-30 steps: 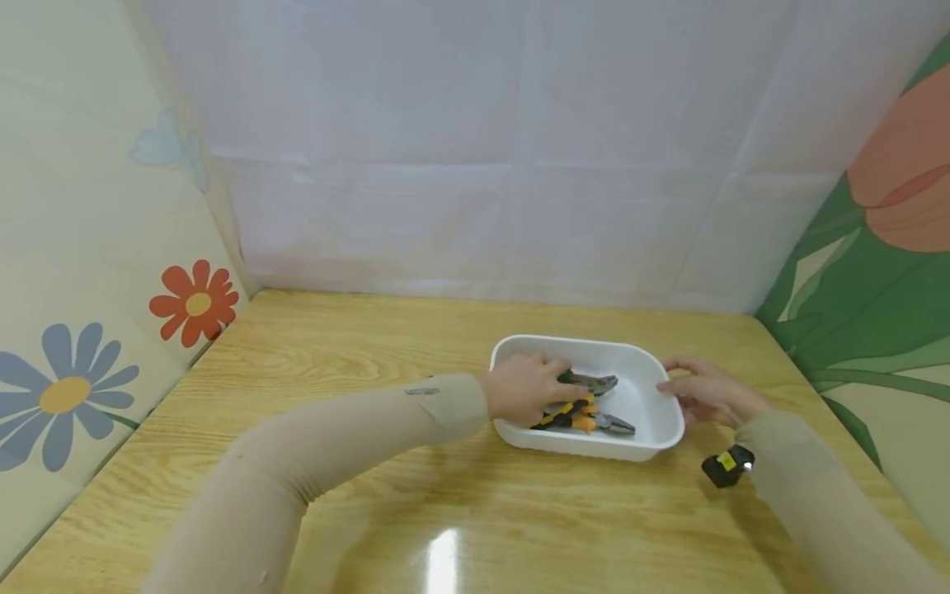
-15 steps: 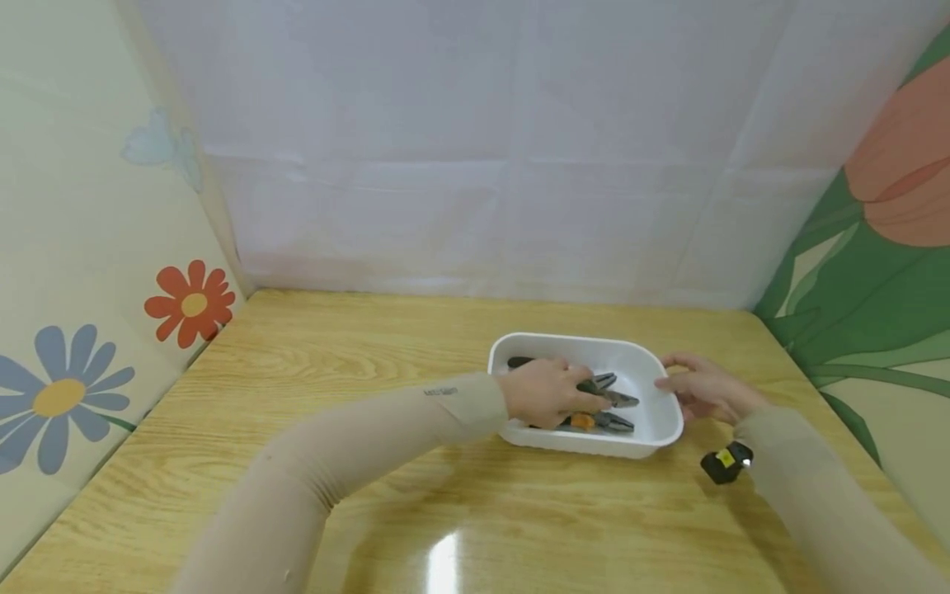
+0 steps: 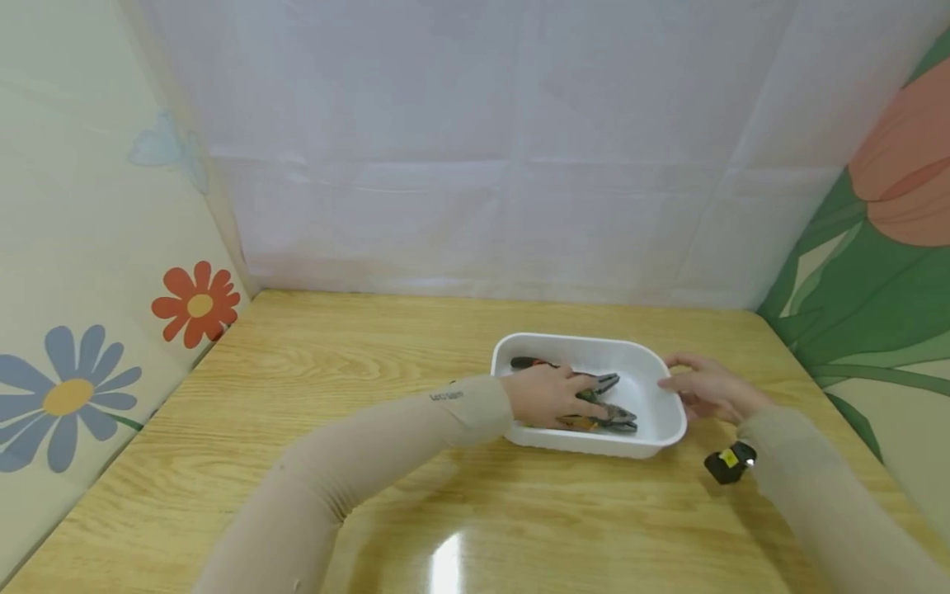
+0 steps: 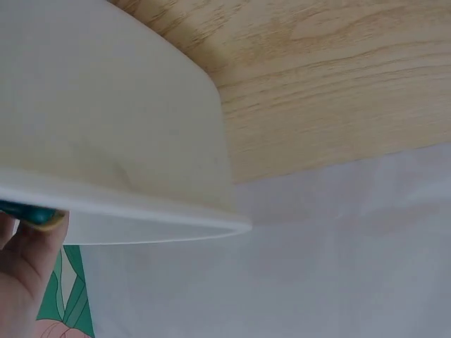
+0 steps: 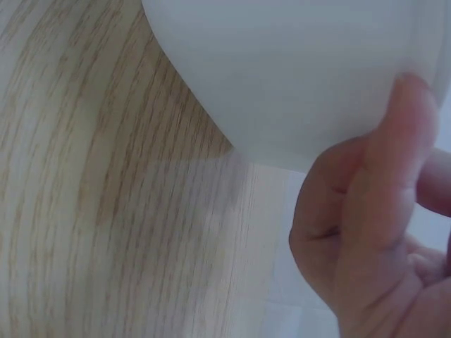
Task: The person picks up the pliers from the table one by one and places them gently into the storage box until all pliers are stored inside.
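In the head view a white plastic bin (image 3: 571, 443) stands on the wooden table, right of the middle. Several pliers (image 3: 619, 421) lie in it with their metal noses to the right; a black-and-red handle (image 3: 525, 362) shows at the back left. My left hand (image 3: 545, 396) reaches into the bin over the pliers and hides most of their handles. In the left wrist view its fingers hold a teal handle end (image 4: 32, 213) just past the bin's rim. My right hand (image 3: 708, 392) grips the bin's right end, its thumb (image 5: 412, 113) against the wall close under the rim.
The wooden table (image 3: 356, 346) runs back to a white cloth (image 3: 416, 206). Flower-printed panels stand on both sides, with a red flower (image 3: 199, 305) at the left. A small black device (image 3: 731, 462) sits at the right wrist.
My left hand has shifted right inside the bin, uncovering the black-and-red handle. The pliers under it have swung, two noses now lying close together at the front. My right hand stays on the bin.
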{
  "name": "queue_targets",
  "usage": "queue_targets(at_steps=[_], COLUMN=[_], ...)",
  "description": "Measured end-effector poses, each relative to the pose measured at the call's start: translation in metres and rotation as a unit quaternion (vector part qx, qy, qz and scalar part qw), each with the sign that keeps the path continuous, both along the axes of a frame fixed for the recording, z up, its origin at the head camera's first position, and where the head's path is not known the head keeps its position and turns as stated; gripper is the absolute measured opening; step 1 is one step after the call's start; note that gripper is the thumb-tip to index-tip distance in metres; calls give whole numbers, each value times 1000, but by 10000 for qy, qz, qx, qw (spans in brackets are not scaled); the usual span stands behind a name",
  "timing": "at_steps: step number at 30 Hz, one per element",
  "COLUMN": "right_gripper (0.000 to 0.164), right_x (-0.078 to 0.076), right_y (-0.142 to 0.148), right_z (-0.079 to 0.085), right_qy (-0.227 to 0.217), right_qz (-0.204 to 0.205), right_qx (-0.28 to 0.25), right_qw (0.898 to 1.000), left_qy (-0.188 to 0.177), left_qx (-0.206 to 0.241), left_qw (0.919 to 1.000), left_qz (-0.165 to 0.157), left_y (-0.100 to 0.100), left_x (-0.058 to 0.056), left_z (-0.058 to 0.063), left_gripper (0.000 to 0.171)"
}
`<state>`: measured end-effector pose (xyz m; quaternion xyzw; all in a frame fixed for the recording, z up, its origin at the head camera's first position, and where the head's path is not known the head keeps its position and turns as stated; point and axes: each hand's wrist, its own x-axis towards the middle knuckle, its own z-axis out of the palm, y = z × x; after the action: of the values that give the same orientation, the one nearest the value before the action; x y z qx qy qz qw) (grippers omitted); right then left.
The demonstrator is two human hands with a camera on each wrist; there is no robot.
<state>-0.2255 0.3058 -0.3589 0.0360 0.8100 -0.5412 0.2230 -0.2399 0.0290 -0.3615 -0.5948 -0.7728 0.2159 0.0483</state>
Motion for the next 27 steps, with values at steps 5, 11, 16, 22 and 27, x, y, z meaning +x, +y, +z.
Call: queue_targets(at_steps=[5, 11, 16, 22, 27], right_gripper=[47, 47, 51, 57, 61], right_x=[-2, 2, 7, 9, 9], right_y=[-3, 3, 11, 10, 6], right_z=[0, -1, -3, 4, 15], right_qy=[39, 15, -81, 53, 546], right_qz=[62, -10, -95, 119, 439], right_qx=[-2, 128, -100, 568, 1511], right_qw=[10000, 9999, 9999, 9983, 9860], left_qy=[-267, -728, -765, -599, -1165], left_qx=[-55, 69, 482, 1690, 2378], left_qw=[9993, 9952, 9916, 9763, 9356], left_qz=[263, 646, 928, 1208, 2333], left_y=[-5, -8, -14, -38, -63], left_x=[0, -3, -6, -4, -3], left_z=[1, 0, -1, 6, 21], left_gripper=[52, 58, 59, 56, 61])
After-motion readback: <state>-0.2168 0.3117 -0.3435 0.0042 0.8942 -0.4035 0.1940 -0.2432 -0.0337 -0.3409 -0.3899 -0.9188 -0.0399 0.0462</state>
